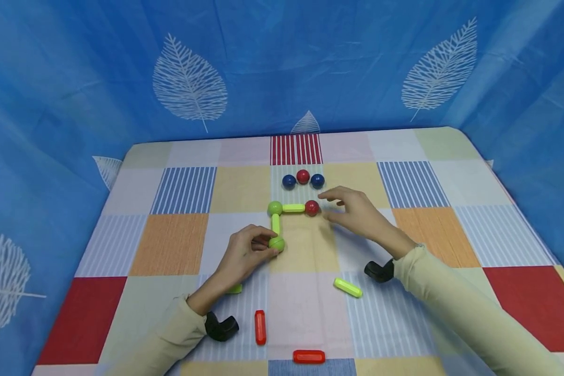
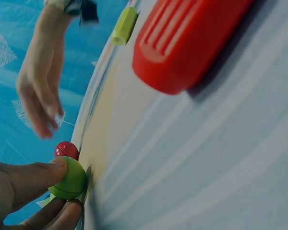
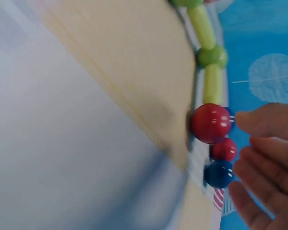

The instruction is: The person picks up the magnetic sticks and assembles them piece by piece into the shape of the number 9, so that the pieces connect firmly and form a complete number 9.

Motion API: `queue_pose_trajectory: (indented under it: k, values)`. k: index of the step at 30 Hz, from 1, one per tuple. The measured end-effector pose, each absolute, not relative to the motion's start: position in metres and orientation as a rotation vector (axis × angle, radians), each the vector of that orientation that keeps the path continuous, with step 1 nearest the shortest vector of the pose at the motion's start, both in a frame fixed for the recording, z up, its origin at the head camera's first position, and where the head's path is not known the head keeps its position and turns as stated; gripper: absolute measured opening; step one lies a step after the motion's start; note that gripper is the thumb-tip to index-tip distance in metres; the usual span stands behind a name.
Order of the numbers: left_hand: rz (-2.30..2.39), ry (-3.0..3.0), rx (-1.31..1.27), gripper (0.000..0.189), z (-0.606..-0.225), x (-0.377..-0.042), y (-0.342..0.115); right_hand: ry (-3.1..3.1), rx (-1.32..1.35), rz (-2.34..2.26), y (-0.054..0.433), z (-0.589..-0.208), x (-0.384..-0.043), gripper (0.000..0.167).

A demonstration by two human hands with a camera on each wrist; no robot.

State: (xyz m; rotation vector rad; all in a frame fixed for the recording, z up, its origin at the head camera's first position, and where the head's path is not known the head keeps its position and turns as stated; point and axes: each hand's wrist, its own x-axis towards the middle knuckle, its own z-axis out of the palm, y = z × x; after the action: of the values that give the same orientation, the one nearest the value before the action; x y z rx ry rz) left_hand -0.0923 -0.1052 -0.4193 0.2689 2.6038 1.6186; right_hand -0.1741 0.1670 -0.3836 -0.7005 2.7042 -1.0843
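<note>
Two yellow-green rods and three balls form an L on the patterned cloth. A green ball (image 1: 274,208) marks the corner; one rod (image 1: 293,208) runs right to a red ball (image 1: 312,208), and the other rod (image 1: 275,223) runs toward me to a second green ball (image 1: 277,243). My left hand (image 1: 246,250) pinches that nearer green ball between thumb and fingers, as the left wrist view also shows. Just right of the red ball, my right hand (image 1: 354,211) hovers with fingers spread and nothing between them.
Beyond the L sit a blue ball (image 1: 289,181), a red ball (image 1: 303,176) and another blue ball (image 1: 317,180). Nearer me lie a loose yellow-green rod (image 1: 348,288), a red rod (image 1: 260,327) and another red rod (image 1: 308,356). A green piece (image 1: 235,289) is partly hidden by my left wrist.
</note>
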Motion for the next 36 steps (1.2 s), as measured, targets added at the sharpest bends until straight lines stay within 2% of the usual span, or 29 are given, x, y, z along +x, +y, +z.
queue_pose_trajectory:
  k: [9, 18, 28, 36]
  values:
    - [1.622, 2.585, 0.253, 0.029, -0.418, -0.092, -0.106, 2.522, -0.299, -1.305, 0.214, -0.383, -0.096, 0.047]
    - [1.631, 2.584, 0.242, 0.028, -0.418, -0.092, -0.105, 2.468, -0.151, -1.352, 0.208, -0.4, -0.04, 0.052]
    - [1.65, 2.571, 0.257, 0.028, -0.42, -0.093, -0.105, 2.573, -0.209, -1.352, 0.2, -0.416, -0.028, 0.033]
    - [1.654, 2.557, 0.245, 0.029, -0.419, -0.094, -0.106, 2.639, -0.233, -1.282, 0.204, -0.406, -0.05, 0.028]
